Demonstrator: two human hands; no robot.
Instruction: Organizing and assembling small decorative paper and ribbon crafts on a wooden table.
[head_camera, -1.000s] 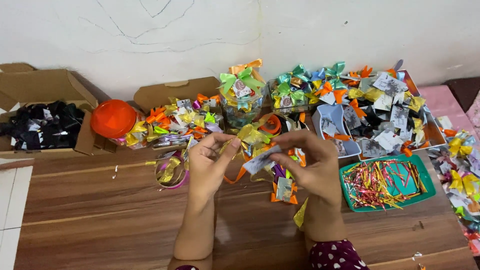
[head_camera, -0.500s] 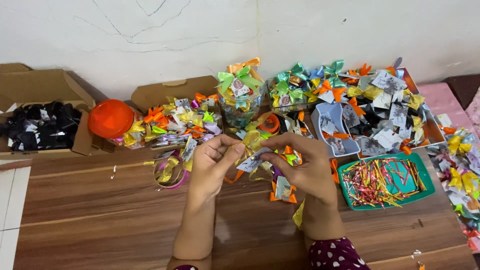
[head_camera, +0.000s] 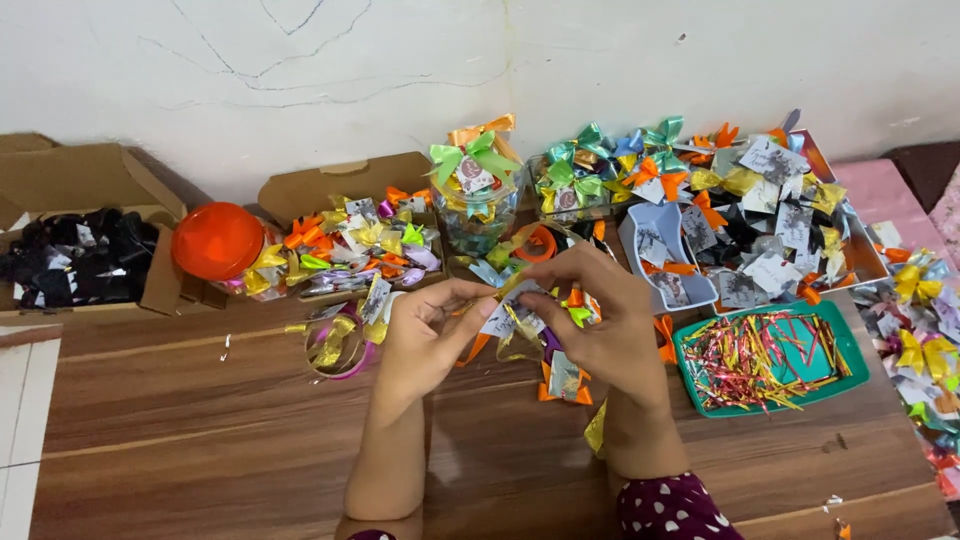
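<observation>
Cardboard boxes line the foot of a cracked white wall: an open brown cardboard box at the far left holds black bows, and a shallower brown cardboard tray holds small orange, yellow and green ribbon bows with white paper tags. Everything sits on a dark wood-grain table. Both hands meet at the middle: the left hand and the right hand pinch a small white paper tag with yellow ribbon between closed fingertips, just above the table. Behind them stands a clear glass jar topped with a green and orange bow. To the right, a green rectangular plastic tray holds thin multicoloured ribbon strips. A round orange lid lies left.
</observation>
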